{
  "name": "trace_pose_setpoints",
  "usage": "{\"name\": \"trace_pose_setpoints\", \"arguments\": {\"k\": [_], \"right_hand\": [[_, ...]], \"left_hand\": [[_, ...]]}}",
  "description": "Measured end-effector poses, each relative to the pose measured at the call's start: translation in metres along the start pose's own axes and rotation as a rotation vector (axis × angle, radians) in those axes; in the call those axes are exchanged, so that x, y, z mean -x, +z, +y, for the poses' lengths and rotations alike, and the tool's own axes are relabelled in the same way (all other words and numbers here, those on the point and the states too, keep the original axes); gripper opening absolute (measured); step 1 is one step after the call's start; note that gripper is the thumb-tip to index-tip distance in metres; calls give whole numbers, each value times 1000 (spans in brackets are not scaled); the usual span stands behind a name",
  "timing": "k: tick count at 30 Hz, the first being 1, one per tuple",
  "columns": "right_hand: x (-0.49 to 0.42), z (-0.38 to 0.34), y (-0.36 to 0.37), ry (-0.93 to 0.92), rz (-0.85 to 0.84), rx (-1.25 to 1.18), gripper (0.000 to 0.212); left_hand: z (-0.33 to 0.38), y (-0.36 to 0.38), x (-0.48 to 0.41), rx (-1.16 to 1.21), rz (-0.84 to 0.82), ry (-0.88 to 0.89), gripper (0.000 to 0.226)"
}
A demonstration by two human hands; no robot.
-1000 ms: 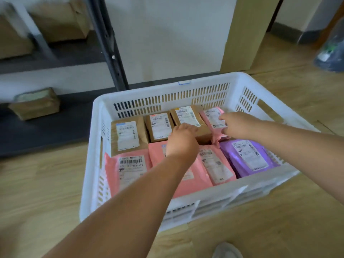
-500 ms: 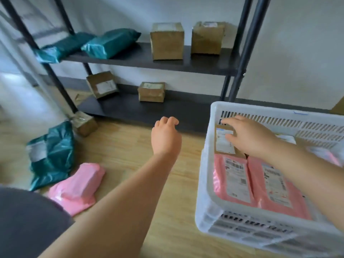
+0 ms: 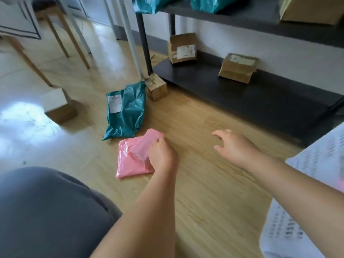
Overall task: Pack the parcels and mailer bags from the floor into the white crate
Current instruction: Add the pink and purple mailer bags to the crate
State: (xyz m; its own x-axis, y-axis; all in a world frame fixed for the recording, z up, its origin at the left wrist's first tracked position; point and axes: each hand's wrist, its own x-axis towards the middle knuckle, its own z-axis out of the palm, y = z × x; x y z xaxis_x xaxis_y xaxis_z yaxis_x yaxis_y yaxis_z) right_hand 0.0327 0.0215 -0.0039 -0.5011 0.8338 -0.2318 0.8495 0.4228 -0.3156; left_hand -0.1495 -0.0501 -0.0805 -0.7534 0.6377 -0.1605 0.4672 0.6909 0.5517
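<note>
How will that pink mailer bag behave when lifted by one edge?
Probably floppy: the pink mailer bag is wrinkled film, its flap bending up at the left hand. Likely light, lying fairly flat. Glossy, so may slip in a loose grip.

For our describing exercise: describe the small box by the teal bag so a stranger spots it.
Find the dark shelf rack. By its front corner post, a small taped box sits on the wooden floor, beside the teal bag. Its neighbouring boxes sit on the shelf.
</note>
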Motion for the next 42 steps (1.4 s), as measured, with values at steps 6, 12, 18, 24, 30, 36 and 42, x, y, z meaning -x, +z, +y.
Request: {"name": "trace_pose_setpoints", "arguments": {"k": [6, 12, 18, 24, 30, 36, 42], "right_hand": [[-37, -25, 64, -33, -114, -61, 49], [-59, -30, 106, -8, -186, -105, 48], [-70, -27, 121, 7, -220, -97, 47], [-64, -21, 115, 31, -233, -84, 47], [-43, -17, 91, 73, -202, -110, 48], [-6, -21, 51, 102, -103, -135, 47], [45, -14, 18, 174, 32, -269, 47]], "left_hand": [[-65, 3, -30, -181, -15, -117, 43], [-107, 17, -76, -353, -47, -94, 65], [-119, 30, -107, -384, -138, -154, 101], [-109, 38, -92, -339, -87, -137, 78], [-78, 19, -68, -257, -75, -78, 72], [-29, -15, -30, 169, -227, -155, 65], [15, -42, 26, 640, -484, -234, 36]]}}
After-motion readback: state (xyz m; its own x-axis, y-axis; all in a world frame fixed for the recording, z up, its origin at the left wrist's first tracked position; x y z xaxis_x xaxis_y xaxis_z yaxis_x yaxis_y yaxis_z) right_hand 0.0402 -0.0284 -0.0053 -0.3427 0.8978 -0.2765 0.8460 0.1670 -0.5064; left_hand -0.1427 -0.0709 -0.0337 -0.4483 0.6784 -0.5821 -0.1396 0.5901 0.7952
